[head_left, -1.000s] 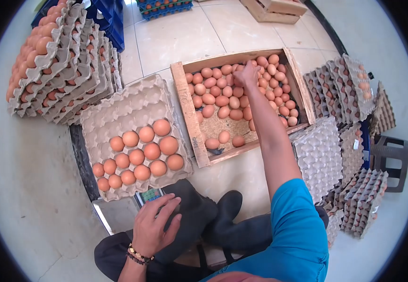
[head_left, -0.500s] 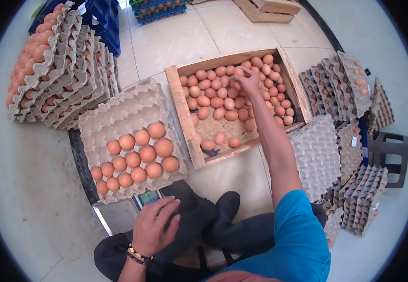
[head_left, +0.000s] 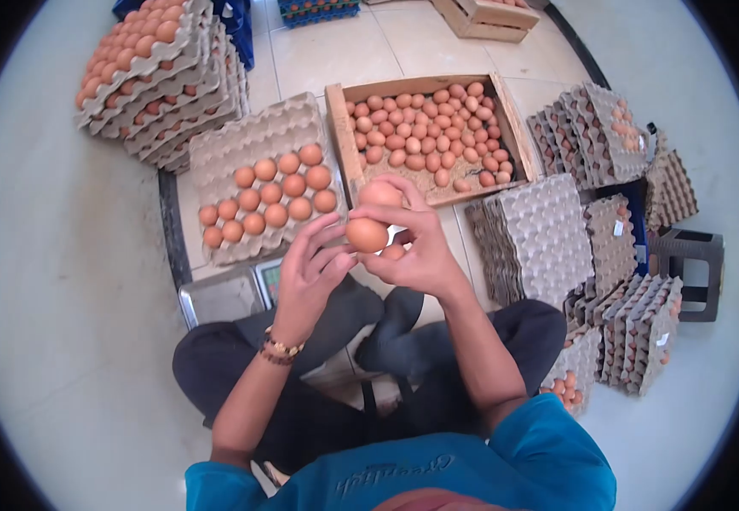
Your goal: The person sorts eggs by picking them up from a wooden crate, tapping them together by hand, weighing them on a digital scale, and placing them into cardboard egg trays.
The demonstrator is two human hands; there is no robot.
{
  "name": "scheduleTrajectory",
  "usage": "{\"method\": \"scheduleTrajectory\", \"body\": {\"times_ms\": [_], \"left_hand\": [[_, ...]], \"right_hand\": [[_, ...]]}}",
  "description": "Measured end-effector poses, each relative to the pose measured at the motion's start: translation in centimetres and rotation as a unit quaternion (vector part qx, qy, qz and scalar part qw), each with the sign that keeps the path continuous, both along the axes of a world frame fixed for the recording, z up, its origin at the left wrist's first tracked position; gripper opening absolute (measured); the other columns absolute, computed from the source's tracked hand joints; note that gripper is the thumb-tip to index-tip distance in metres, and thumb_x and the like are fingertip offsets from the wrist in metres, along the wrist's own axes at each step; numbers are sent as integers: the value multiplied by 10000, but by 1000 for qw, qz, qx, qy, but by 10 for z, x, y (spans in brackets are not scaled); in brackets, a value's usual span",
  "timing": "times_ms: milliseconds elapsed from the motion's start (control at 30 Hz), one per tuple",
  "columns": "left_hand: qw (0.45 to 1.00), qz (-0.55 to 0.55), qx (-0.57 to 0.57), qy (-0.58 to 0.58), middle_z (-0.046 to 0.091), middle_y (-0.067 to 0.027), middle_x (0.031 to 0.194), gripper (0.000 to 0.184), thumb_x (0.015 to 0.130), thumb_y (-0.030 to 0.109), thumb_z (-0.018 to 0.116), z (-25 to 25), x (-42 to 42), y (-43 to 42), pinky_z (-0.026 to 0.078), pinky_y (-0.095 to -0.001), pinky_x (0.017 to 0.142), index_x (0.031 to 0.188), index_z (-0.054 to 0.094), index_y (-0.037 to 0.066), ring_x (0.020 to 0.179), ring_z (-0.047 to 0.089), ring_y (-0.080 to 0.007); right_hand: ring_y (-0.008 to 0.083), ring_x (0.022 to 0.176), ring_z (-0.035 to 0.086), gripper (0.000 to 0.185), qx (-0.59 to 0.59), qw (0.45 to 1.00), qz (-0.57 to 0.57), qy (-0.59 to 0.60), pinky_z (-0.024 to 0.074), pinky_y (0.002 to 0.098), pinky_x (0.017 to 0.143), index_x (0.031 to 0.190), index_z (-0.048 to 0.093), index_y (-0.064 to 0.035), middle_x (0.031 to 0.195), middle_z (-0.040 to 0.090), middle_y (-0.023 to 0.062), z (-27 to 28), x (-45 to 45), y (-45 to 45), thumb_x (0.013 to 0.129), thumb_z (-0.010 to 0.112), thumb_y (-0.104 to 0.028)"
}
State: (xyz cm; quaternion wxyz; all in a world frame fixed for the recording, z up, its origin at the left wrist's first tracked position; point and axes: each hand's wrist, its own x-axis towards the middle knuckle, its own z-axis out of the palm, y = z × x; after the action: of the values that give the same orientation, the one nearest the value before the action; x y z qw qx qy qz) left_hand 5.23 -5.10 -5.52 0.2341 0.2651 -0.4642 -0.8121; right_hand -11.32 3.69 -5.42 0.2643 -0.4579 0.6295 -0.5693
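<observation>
My right hand (head_left: 420, 247) is closed around brown eggs, in front of my chest. One egg (head_left: 367, 235) sits at its thumb and fingertips, a second egg (head_left: 382, 194) lies higher among the fingers, and part of another shows below. Close beside the nearest egg is my left hand (head_left: 314, 264), fingers apart; its fingertips reach the egg's edge, and I cannot tell whether they touch. Beyond, to the left, a grey cardboard egg tray (head_left: 250, 128) holds several rows of eggs in its nearer part. A wooden crate (head_left: 335, 128) of loose eggs stands behind my right hand.
A scale (head_left: 220, 294) lies by my left knee, partly under the tray. Stacked filled trays (head_left: 165, 94) rise at the far left. On the right are stacked empty trays (head_left: 544, 230), more filled trays (head_left: 638, 332) and a dark stool (head_left: 701, 264). Another wooden crate (head_left: 488, 21) stands farther back.
My right hand has come back from the crate with eggs in it. My left hand has moved up and right, from near the scale to beside those eggs. The camera view has shifted.
</observation>
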Motion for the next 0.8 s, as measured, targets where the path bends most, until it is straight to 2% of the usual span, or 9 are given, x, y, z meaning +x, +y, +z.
{"method": "scheduleTrajectory", "body": {"times_ms": [100, 167, 267, 300, 367, 467, 533, 667, 800], "left_hand": [[999, 19, -28, 25, 553, -156, 1277, 513, 893, 49, 693, -15, 15, 29, 496, -329, 986, 1332, 437, -19, 1164, 581, -197], [997, 23, 57, 38, 548, -173, 1290, 508, 898, 50, 685, -14, 32, 43, 489, -348, 1005, 1331, 427, -18, 1189, 568, -203], [981, 18, 168, 96, 533, -211, 1320, 470, 927, 59, 641, -21, 55, 59, 467, -388, 1053, 1333, 415, -17, 1226, 553, -234], [974, 10, 192, 122, 528, -218, 1328, 460, 934, 60, 631, -20, 61, 61, 464, -392, 1057, 1333, 416, -18, 1229, 553, -242], [962, -14, 220, 164, 501, -235, 1369, 476, 950, 51, 593, -20, 71, 59, 447, -402, 1081, 1375, 392, -28, 1258, 536, -266], [971, -24, 169, 165, 454, -259, 1416, 585, 926, 64, 633, -20, 81, 44, 445, -401, 1086, 1427, 345, -29, 1277, 524, -298], [981, -16, 133, 141, 465, -231, 1416, 584, 927, 41, 620, -22, 88, 24, 445, -386, 1087, 1441, 351, -30, 1284, 518, -275], [999, 18, -24, 30, 537, -136, 1349, 522, 933, 44, 620, -31, 98, -39, 479, -326, 1026, 1415, 428, -13, 1229, 554, -195], [961, 108, -214, -139, 653, -100, 1154, 435, 894, 85, 694, -72, 96, -130, 511, -298, 936, 1293, 552, -15, 1066, 626, -157]], "right_hand": [[326, 1253, 523, 462, 13, 999, 11, 49, 483, 393, 987, 1082, 732, -82, 1281, 517, 188, 5, 39, 18, 623, 783, -65], [301, 1237, 539, 452, 32, 996, 10, 85, 502, 367, 943, 1075, 736, -78, 1291, 520, 192, 4, 55, 30, 628, 805, -91], [256, 1162, 588, 437, 23, 998, 31, -46, 525, 317, 870, 1085, 735, -79, 1301, 519, 173, 11, 66, 50, 655, 809, -109], [188, 1015, 633, 382, 15, 995, 35, -90, 527, 273, 828, 1092, 726, -65, 1238, 555, 147, 9, 66, 60, 715, 791, -78], [165, 921, 637, 347, -16, 967, -1, -254, 551, 265, 758, 1112, 699, -49, 1202, 574, 150, 0, 66, 82, 771, 758, -65], [143, 798, 621, 297, 13, 886, -86, -456, 568, 244, 573, 1181, 614, -16, 1203, 597, 181, 6, 54, 140, 890, 653, -58], [149, 741, 598, 294, -67, 857, -133, -493, 521, 227, 442, 1230, 559, -18, 1251, 578, 215, 13, 46, 185, 943, 578, -82], [132, 701, 533, 368, -127, 861, -231, -436, 503, 212, 466, 1340, 469, -67, 1324, 515, 226, 17, 26, 299, 985, 541, -135], [123, 744, 498, 472, -100, 860, -335, -373, 486, 194, 539, 1447, 354, -121, 1313, 502, 170, 35, 35, 396, 1021, 520, -238]]}}
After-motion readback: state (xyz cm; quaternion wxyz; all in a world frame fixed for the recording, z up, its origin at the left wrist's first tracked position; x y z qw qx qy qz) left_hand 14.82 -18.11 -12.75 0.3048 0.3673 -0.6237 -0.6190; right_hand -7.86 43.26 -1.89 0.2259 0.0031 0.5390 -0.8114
